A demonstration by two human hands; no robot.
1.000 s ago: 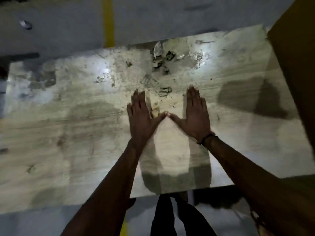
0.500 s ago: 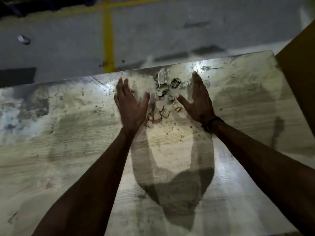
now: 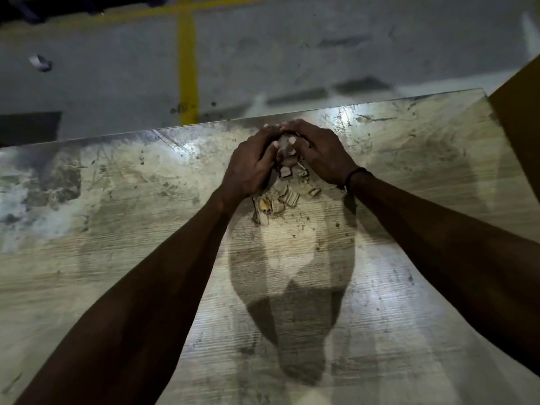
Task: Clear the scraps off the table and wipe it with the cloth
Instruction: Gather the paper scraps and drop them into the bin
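A pile of small tan scraps (image 3: 282,188) lies on the dusty wooden table (image 3: 117,229), near its far edge. My left hand (image 3: 251,165) and my right hand (image 3: 318,153) are cupped together over the far part of the pile, fingertips meeting, with scraps pressed between the palms. More scraps spill out on the near side of the hands, and crumbs are scattered around them. A dark band sits on my right wrist. No cloth is in view.
Beyond the table's far edge is a grey floor with a yellow line (image 3: 187,68) and a small piece of litter (image 3: 41,63). A brown board or box (image 3: 520,118) stands at the table's right end.
My hands went from flat and spread on the table, to either side of the scraps, and have now closed together around the pile near the far edge.
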